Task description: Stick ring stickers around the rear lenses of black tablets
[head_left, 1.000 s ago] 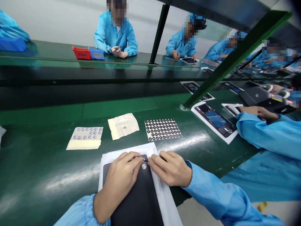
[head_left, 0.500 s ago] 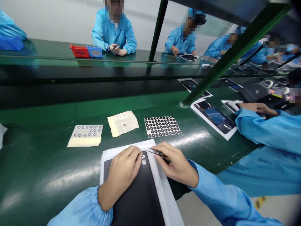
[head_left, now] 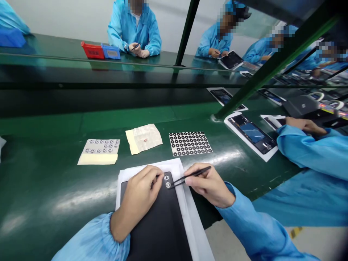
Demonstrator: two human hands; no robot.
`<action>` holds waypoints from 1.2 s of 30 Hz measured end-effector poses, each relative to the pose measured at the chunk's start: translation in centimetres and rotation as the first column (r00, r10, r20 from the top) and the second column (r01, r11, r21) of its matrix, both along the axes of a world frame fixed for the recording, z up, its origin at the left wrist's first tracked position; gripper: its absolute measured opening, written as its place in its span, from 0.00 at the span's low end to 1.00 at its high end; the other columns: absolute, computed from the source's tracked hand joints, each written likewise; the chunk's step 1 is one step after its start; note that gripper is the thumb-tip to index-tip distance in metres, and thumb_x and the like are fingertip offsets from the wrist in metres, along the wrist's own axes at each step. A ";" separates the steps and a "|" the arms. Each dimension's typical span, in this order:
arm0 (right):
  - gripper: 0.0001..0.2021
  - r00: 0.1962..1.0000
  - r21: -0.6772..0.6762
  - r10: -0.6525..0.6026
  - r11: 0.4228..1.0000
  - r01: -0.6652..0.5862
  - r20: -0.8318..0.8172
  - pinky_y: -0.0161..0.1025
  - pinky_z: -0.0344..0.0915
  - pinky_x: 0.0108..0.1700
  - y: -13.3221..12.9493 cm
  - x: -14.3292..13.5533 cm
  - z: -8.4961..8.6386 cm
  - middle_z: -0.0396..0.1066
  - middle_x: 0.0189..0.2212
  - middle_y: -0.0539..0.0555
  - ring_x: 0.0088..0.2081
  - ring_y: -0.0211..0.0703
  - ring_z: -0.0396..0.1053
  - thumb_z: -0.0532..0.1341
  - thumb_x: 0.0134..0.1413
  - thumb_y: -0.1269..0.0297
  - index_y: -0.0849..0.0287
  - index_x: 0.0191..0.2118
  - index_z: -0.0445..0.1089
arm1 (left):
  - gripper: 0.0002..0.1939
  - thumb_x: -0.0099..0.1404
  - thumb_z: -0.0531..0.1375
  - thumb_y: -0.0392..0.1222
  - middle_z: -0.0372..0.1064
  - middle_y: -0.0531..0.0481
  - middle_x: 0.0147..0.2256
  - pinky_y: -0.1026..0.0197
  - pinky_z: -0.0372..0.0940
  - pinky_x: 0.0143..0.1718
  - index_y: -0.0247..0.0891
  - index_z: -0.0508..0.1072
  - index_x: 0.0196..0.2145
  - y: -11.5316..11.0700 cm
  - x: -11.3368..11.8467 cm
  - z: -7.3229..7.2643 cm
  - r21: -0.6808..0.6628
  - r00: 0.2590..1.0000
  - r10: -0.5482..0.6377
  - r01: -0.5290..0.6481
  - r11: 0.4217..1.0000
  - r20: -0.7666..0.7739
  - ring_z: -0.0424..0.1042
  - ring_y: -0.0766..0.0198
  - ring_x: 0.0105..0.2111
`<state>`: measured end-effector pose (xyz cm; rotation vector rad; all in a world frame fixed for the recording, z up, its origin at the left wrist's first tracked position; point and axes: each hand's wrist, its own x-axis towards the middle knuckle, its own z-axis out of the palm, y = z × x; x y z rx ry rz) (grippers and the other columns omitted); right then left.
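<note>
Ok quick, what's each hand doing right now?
Left hand: curled over the black panel; can't tell if it's holding anything.
Right hand: closed on black tweezers.

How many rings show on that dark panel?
2 on the panel: the upper ring near its top edge, the lower ring just below, by the tweezers. The left hand may hide others.

Pale wall, glossy green workbench, slanted green post, light floor.

Hands at dark tablet, tweezers in right one, dotted sheet beyond
</note>
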<state>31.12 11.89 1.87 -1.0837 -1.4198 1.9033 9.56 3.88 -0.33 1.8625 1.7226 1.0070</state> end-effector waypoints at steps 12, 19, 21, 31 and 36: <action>0.21 0.999 0.066 -0.007 0.998 0.003 0.053 0.32 0.74 0.21 -1.7 -2.4 -1.9 0.77 0.22 0.52 0.20 0.40 0.77 0.64 0.62 0.44 0.59 0.35 0.66 | 0.07 0.72 0.58 0.34 0.75 0.55 0.37 0.65 0.63 0.35 0.41 0.75 0.38 0.0 0.1 -0.4 0.046 1.000 0.003 -0.002 0.999 -0.004 0.73 0.67 0.32; 0.21 0.993 0.087 -0.006 0.996 -0.004 0.118 0.31 0.72 0.19 -1.7 -2.9 -2.0 0.75 0.21 0.49 0.18 0.39 0.74 0.64 0.60 0.43 0.58 0.36 0.66 | 0.06 0.73 0.58 0.35 0.75 0.56 0.38 0.64 0.64 0.36 0.42 0.74 0.38 0.0 0.2 -0.6 0.044 1.000 0.007 -0.006 0.999 -0.024 0.74 0.67 0.34; 0.21 0.993 0.091 -0.003 0.996 -0.008 0.120 0.31 0.72 0.19 -1.7 -3.0 -2.0 0.74 0.21 0.49 0.18 0.39 0.74 0.64 0.60 0.43 0.58 0.35 0.66 | 0.06 0.72 0.58 0.34 0.75 0.56 0.37 0.64 0.64 0.36 0.42 0.74 0.38 -0.1 0.2 -0.6 0.050 1.000 0.006 -0.005 0.999 -0.029 0.74 0.67 0.34; 0.21 0.991 0.058 0.006 0.998 -0.014 0.134 0.31 0.72 0.18 -1.4 -3.0 -2.1 0.74 0.20 0.49 0.17 0.40 0.74 0.64 0.59 0.42 0.58 0.35 0.66 | 0.06 0.73 0.58 0.35 0.76 0.55 0.37 0.64 0.65 0.35 0.42 0.74 0.38 0.0 0.2 -0.6 0.062 0.999 0.013 -0.010 0.998 -0.046 0.74 0.66 0.33; 0.21 0.990 0.069 0.001 0.998 -0.011 0.143 0.31 0.72 0.18 -1.5 -3.1 -2.1 0.74 0.21 0.49 0.17 0.39 0.74 0.64 0.60 0.43 0.58 0.36 0.66 | 0.07 0.73 0.57 0.35 0.76 0.55 0.38 0.64 0.65 0.35 0.42 0.74 0.38 0.0 0.2 -0.5 0.063 0.999 0.010 -0.007 0.998 -0.045 0.74 0.66 0.33</action>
